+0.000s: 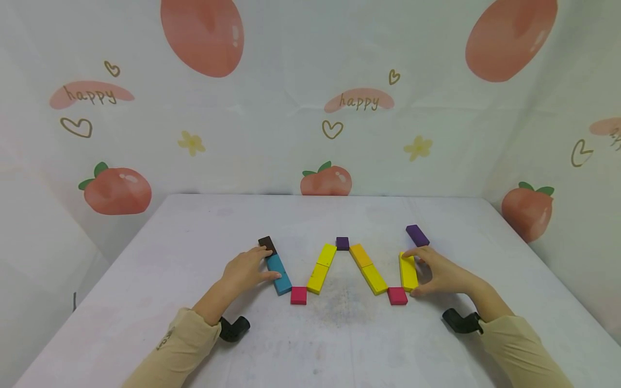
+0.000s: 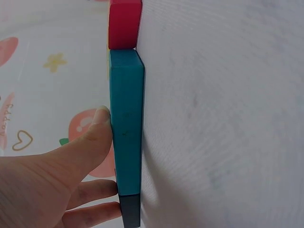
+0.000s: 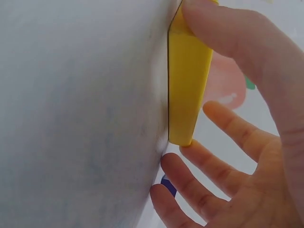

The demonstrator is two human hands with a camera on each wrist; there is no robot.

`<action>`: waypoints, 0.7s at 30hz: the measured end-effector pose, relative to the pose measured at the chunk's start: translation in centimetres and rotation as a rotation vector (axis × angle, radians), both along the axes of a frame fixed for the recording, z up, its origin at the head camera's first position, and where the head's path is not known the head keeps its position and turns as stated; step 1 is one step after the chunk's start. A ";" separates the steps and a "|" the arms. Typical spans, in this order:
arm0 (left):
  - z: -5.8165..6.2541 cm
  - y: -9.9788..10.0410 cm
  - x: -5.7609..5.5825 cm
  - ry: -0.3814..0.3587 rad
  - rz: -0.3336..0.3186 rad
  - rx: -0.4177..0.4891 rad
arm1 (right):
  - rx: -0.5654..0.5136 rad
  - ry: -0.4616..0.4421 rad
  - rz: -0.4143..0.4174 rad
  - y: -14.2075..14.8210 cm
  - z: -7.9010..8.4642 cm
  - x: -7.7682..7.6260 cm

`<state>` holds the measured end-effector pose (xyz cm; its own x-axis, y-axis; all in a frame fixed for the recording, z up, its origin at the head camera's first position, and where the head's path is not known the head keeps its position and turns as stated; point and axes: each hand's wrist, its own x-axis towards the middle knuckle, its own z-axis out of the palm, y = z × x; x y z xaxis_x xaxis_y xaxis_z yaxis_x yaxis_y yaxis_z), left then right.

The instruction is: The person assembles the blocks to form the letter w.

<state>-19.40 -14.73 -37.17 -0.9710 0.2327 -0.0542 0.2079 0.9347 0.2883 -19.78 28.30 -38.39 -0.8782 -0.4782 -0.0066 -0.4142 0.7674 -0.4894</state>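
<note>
My left hand [image 1: 242,272] lies over a slanted pair of blocks, its thumb on top of a blue block [image 1: 281,280] and its fingertips at a dark brown block [image 1: 266,242] behind. In the left wrist view the blue block [image 2: 127,128] meets a red block [image 2: 125,26] at one end. My right hand [image 1: 439,272] pinches a yellow block [image 1: 408,274] lengthwise, thumb at the near end and a fingertip at the far end. This yellow block [image 3: 189,90] lies low along the table in the right wrist view. Beyond that hand sits a purple block [image 1: 417,235].
Between my hands, yellow blocks [image 1: 317,277], an orange block [image 1: 360,255] and a dark purple square [image 1: 342,243] form a peak. Red squares [image 1: 398,296] mark the lower corners of the zigzag. A printed cloth [image 1: 271,134] hangs behind the white table [image 1: 310,350].
</note>
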 end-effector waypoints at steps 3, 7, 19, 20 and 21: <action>0.0 0.0 0.0 -0.002 -0.001 0.001 | 0.002 -0.006 0.000 0.0 0.0 0.0; 0.1 0.1 0.1 -0.003 -0.002 -0.003 | -0.002 -0.032 0.001 0.0 0.1 0.0; 0.3 0.1 0.2 0.004 -0.008 -0.016 | -0.019 -0.039 0.006 0.3 0.2 0.1; 0.3 0.1 0.2 0.004 -0.009 -0.016 | -0.018 -0.038 0.005 0.3 0.2 0.1; 0.3 0.1 0.2 0.004 -0.009 -0.016 | -0.018 -0.037 0.004 0.3 0.2 0.1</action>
